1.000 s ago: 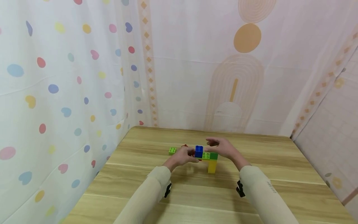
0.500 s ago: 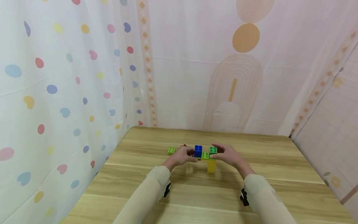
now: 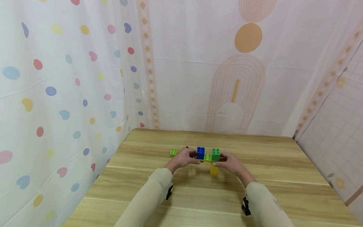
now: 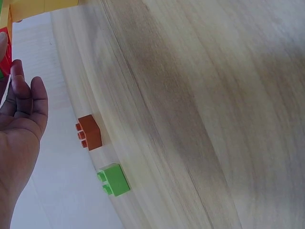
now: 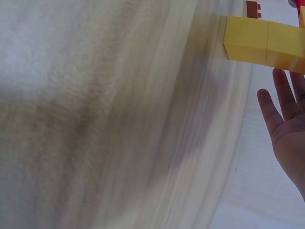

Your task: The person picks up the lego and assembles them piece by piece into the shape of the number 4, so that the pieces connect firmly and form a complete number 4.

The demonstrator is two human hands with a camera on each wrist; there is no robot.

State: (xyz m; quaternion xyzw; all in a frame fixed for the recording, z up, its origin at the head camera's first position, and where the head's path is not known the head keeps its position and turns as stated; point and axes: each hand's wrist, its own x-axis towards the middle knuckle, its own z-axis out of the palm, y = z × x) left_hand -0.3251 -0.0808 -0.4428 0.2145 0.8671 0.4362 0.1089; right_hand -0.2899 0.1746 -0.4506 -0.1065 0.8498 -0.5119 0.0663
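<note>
A structure of toy building bricks stands on a yellow leg [image 3: 214, 170] in the head view. Along its top are a blue brick [image 3: 200, 153] at the left, a lime studded piece [image 3: 208, 157] and a green brick [image 3: 215, 154] at the right. My left hand [image 3: 183, 158] holds the left end, its thumb against a red brick [image 4: 5, 56] in the left wrist view. Around the right end, just under the green brick, my right hand [image 3: 233, 163] grips with thumb in front and fingers behind. Its outer fingers stretch out beside stacked yellow bricks [image 5: 248, 40].
A loose lime brick [image 3: 174, 153] lies on the wooden table [image 3: 181, 201], left of the left hand. An orange-brown brick [image 4: 90, 132] lies near it, mostly hidden behind that hand in the head view. Patterned curtains [image 3: 181, 78] hang behind the table.
My right hand has come down from over the green brick to its right side, uncovering the brick. The left hand keeps its hold on the left end.
</note>
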